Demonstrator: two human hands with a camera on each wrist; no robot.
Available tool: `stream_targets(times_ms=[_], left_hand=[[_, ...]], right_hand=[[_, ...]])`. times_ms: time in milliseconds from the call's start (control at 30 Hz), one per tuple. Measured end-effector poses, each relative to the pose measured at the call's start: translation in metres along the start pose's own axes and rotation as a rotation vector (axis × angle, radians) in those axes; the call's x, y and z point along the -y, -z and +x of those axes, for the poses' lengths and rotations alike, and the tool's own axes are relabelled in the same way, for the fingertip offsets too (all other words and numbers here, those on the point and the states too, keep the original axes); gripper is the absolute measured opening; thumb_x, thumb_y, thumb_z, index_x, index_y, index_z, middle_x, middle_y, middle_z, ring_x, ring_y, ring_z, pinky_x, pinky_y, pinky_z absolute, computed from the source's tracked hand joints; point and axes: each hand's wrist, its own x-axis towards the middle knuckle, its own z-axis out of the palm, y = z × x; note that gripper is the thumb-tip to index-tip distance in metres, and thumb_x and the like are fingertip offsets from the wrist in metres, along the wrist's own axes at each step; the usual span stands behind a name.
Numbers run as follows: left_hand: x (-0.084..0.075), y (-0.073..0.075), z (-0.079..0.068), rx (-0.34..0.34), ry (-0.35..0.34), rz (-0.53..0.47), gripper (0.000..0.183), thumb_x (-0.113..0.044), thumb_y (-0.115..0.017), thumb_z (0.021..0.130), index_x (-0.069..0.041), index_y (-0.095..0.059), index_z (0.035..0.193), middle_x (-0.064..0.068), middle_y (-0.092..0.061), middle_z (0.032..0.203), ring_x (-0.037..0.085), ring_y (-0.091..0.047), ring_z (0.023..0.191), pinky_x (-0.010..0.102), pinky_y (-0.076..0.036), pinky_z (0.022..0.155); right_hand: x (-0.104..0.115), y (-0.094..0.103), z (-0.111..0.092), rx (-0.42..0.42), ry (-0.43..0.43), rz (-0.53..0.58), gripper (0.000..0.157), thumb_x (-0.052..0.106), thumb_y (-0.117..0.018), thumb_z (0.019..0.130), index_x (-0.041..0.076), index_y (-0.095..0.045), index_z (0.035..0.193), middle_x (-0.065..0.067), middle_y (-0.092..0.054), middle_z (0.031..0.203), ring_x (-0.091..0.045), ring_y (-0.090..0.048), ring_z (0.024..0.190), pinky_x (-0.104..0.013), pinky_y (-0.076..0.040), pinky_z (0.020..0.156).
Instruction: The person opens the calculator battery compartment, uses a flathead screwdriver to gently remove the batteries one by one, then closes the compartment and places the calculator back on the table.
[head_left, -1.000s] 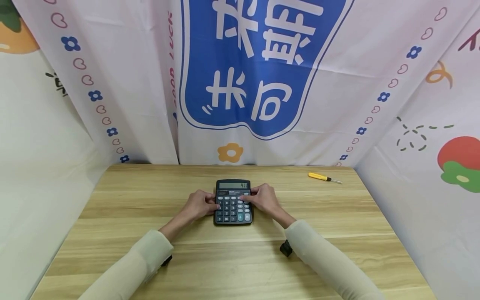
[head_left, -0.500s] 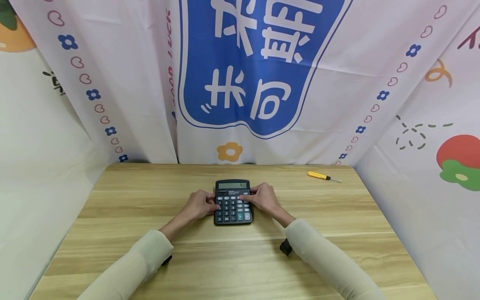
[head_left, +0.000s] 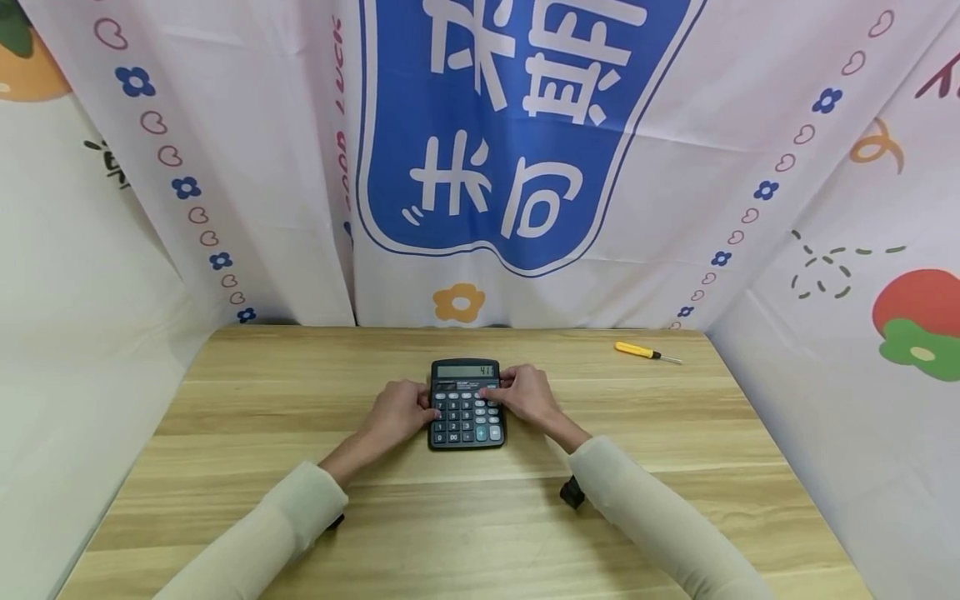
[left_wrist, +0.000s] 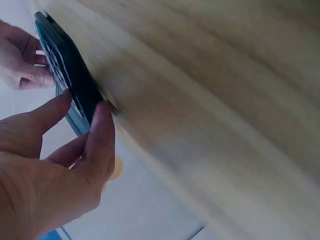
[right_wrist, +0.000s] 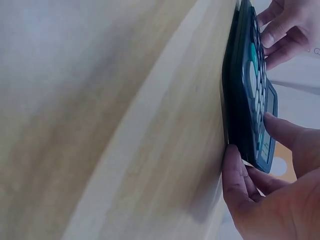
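Note:
A dark desk calculator (head_left: 467, 408) lies near the middle of the wooden table, its screen toward the back with a few digits showing. My left hand (head_left: 396, 410) grips its left edge, thumb on the keys and fingers along the side. On the opposite edge my right hand (head_left: 528, 395) pinches the upper right side, its thumb over the upper keys. The left wrist view shows the calculator (left_wrist: 75, 70) between thumb and fingers, close over the wood. In the right wrist view, fingers (right_wrist: 234, 175) reach the underside of the calculator (right_wrist: 240, 90) while the thumb lies on its face.
A yellow-handled screwdriver (head_left: 637, 350) lies at the back right of the table (head_left: 450, 533). Printed cloth (head_left: 300, 208) hangs along the back edge, with white panels on both sides. A black wrist-camera piece (head_left: 572, 493) sits under the right sleeve.
Both hands keep their places on the calculator, with barely any movement. The head view has shifted very slightly.

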Motion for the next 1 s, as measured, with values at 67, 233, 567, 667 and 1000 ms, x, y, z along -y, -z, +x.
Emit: stream_targets(times_ms=[67, 233, 567, 667, 1000], left_hand=[[-0.002, 0.0, -0.003, -0.029, -0.032, 0.051, 0.015, -0.008, -0.085, 0.09, 0.002, -0.075, 0.096, 0.007, -0.063, 0.078, 0.016, -0.052, 0.064, 0.026, -0.043, 0.056], [-0.007, -0.002, -0.008, -0.104, -0.103, 0.187, 0.059, -0.011, -0.088, 0.087, 0.009, -0.064, 0.137, 0.021, -0.071, 0.108, 0.023, -0.065, 0.082, 0.038, -0.062, 0.073], [-0.019, -0.002, -0.018, -0.169, -0.214, 0.384, 0.058, -0.02, -0.088, 0.09, 0.008, -0.066, 0.136, 0.028, -0.066, 0.135, 0.041, -0.068, 0.12, 0.051, -0.06, 0.098], [-0.024, -0.002, -0.02, -0.147, -0.232, 0.419, 0.06, -0.026, -0.085, 0.092, 0.006, -0.065, 0.139, 0.026, -0.063, 0.143, 0.04, -0.063, 0.13, 0.053, -0.057, 0.104], [-0.034, -0.011, -0.022, -0.011, -0.302, 0.518, 0.077, -0.043, -0.084, 0.092, 0.002, -0.059, 0.148, 0.021, -0.055, 0.155, 0.038, -0.051, 0.146, 0.051, -0.043, 0.121]], right_hand=[[0.0, 0.001, 0.001, -0.015, -0.002, 0.001, 0.05, 0.034, -0.09, 0.086, -0.004, -0.077, 0.116, -0.009, -0.079, 0.094, -0.017, -0.073, 0.083, -0.033, -0.062, 0.077], [0.0, 0.004, 0.005, -0.017, -0.002, 0.028, 0.051, 0.033, -0.089, 0.087, -0.003, -0.076, 0.12, -0.013, -0.08, 0.104, -0.023, -0.076, 0.097, -0.038, -0.064, 0.086], [-0.001, 0.009, 0.012, 0.024, -0.013, 0.116, 0.058, 0.032, -0.087, 0.091, -0.003, -0.069, 0.133, -0.018, -0.076, 0.122, -0.029, -0.074, 0.111, -0.04, -0.062, 0.096], [-0.001, 0.009, 0.015, 0.029, -0.002, 0.132, 0.059, 0.032, -0.086, 0.092, -0.002, -0.067, 0.136, -0.018, -0.074, 0.127, -0.031, -0.073, 0.115, -0.041, -0.061, 0.098], [0.0, 0.011, 0.021, 0.046, 0.012, 0.127, 0.058, 0.034, -0.083, 0.095, 0.001, -0.066, 0.14, -0.016, -0.071, 0.136, -0.031, -0.07, 0.122, -0.042, -0.059, 0.103]])
